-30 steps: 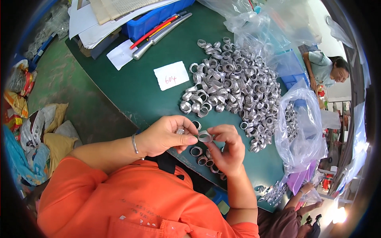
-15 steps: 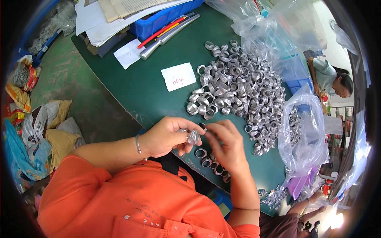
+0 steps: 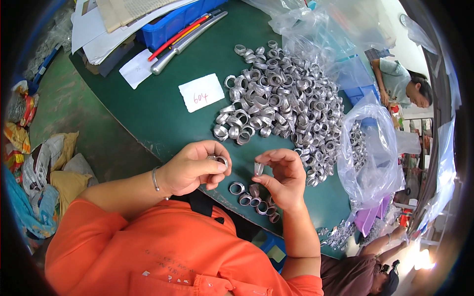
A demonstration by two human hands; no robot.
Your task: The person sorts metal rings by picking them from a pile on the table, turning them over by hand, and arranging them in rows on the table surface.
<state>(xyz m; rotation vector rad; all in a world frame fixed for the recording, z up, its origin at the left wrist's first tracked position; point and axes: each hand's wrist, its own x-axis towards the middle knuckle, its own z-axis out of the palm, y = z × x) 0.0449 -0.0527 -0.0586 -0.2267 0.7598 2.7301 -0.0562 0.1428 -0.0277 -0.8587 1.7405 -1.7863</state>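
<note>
My left hand (image 3: 195,166) is closed around a silver-grey metal ring (image 3: 223,161), which shows between thumb and curled fingers; part of another ring seems to sit behind it. To its right, my right hand (image 3: 284,178) pinches another ring (image 3: 258,169) upright between thumb and fingertips, apart from the left hand. Below the hands, near the table's front edge, lies a small group of rings (image 3: 245,199), several in a rough row. Beyond the hands spreads a large heap of similar grey rings (image 3: 291,98).
On the green table (image 3: 148,113) lie a handwritten paper card (image 3: 201,92), a tapered metal rod (image 3: 190,40) and red and yellow pens. A blue bin (image 3: 165,29) with papers stands far left. Clear plastic bags (image 3: 368,153) are at right. Two other people work on the right side.
My hands have moved apart from each other. The right hand now holds a ring clear of the left, where before the fingers of both nearly met. The whole view has shifted slightly.
</note>
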